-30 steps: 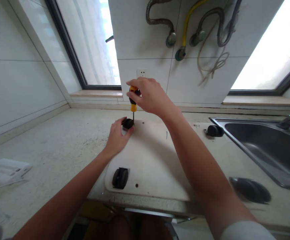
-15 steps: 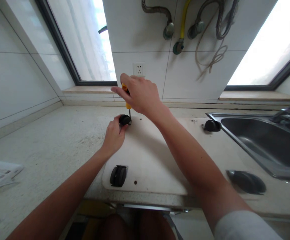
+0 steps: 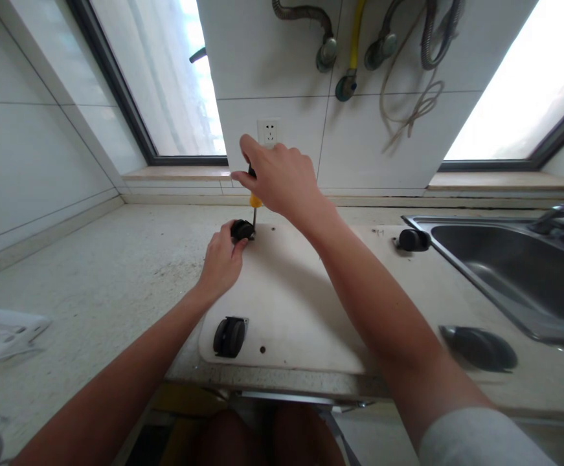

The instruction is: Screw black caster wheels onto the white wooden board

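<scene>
A white board [image 3: 305,298] with rounded corners lies on the countertop, black casters on its corners. My left hand [image 3: 222,259] is closed around the caster [image 3: 241,230] at the far left corner. In my right hand [image 3: 282,171] is a yellow and black screwdriver [image 3: 255,200], held upright, its shaft pointing down at that caster's mounting plate. The tip meets the plate's edge, though the screw itself is too small to make out. Near the front left corner sits a second caster [image 3: 230,336]. Another caster [image 3: 413,240] is at the far right, and a blurred one [image 3: 480,348] at the front right.
A steel sink [image 3: 495,278] with a faucet [image 3: 561,213] is set into the counter on the right. On the left lies a white plastic object [image 3: 7,333]. Pipes, a yellow hose [image 3: 354,39] and a wall socket [image 3: 269,131] are on the tiled wall behind.
My right hand has shifted slightly right and turned on the screwdriver handle, covering more of it. My left hand stays on the caster. The view has tilted a little.
</scene>
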The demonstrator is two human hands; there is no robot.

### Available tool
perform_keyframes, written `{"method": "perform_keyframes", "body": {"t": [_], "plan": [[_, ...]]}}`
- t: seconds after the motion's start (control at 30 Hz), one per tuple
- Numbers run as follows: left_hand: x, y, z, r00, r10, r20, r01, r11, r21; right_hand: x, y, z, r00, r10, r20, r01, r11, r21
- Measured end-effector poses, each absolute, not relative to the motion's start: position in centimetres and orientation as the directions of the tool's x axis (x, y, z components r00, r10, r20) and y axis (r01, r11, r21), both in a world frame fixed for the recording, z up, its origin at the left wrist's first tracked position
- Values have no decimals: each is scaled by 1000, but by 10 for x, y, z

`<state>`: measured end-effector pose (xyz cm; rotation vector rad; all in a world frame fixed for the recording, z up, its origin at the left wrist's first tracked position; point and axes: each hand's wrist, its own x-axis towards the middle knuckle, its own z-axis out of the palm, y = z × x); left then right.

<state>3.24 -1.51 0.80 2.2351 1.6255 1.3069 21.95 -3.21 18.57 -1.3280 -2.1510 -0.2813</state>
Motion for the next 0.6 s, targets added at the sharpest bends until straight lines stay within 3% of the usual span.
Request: {"method": "perform_keyframes", "body": {"t": [0.07, 0.2, 0.37, 0.6], "plan": [[32, -14, 7, 69, 807, 587, 735, -439, 517, 219, -31, 185, -280, 755, 593, 900, 421, -110], [31, -14, 5, 70, 801, 595, 730, -447, 517, 223, -27, 182, -406, 742, 534, 818, 556, -151], [32, -14, 6, 67, 802, 594, 742, -438, 507, 215, -28, 180, -281, 734, 619, 912, 405, -66], [32, -14, 7, 90, 793, 603, 742, -457, 491, 208, -39, 182, -313, 752, 580, 907, 418, -52]]}}
